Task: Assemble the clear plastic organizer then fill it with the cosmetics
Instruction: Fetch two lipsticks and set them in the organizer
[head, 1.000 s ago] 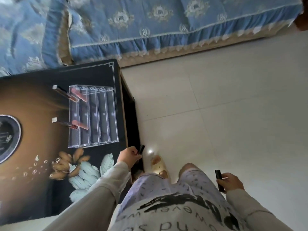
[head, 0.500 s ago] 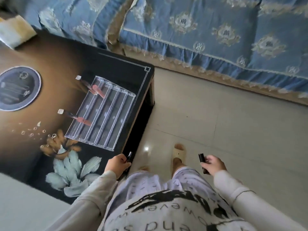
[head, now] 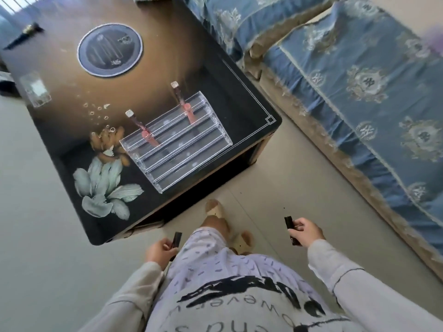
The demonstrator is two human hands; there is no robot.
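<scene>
The clear tiered organizer (head: 177, 144) stands on the dark floral table (head: 72, 130) near its front right corner. Two pink lip glosses with square caps stand in its back row, one on the left (head: 141, 128) and one on the right (head: 183, 103). My left hand (head: 159, 252) grips a black lipstick tube (head: 176, 238) low beside my hip, off the table's front edge. Out to the right over the floor, my right hand (head: 308, 232) holds another black lipstick tube (head: 291, 230). Both hands are well short of the organizer.
A round dark mat (head: 110, 50) lies at the table's middle. A small clear piece (head: 35, 89) sits near the left edge and a dark slim object (head: 24, 34) at the far corner. A blue patterned sofa (head: 359, 80) flanks the right. My slippered foot (head: 215, 209) stands on the tile floor.
The view has swung left, so the table now sits ahead and the sofa to the right. My left hand has come off the table's edge, and both hands still hold their black tubes.
</scene>
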